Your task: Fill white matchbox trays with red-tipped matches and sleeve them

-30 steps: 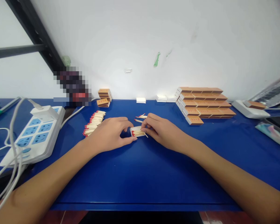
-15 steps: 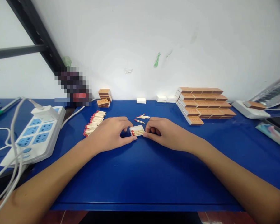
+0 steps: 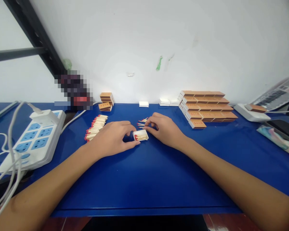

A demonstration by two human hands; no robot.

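Note:
My left hand (image 3: 114, 138) grips the left end of a small white matchbox tray (image 3: 144, 131) between thumb and fingers. Several red-headed matches (image 3: 139, 137) lie inside it. Just behind the tray, my right hand (image 3: 160, 128) pinches the tail end of a match (image 3: 140, 127). A few other loose matches (image 3: 141, 124) lie on the blue table by its fingertips. Left of my left hand, partly hidden by it, spreads a large pile of matches (image 3: 97, 124).
Orange-brown matchboxes (image 3: 207, 107) rise in a stepped stack at the back right. White trays (image 3: 165, 102) and another white tray (image 3: 144, 104) stand along the wall. A small matchbox stack (image 3: 106, 101) is at back left. A power strip (image 3: 36, 138) with cables lies left; a phone (image 3: 284, 130) lies right.
My right hand has moved from the tray's right end back to the loose matches behind it. My left hand keeps its hold on the tray.

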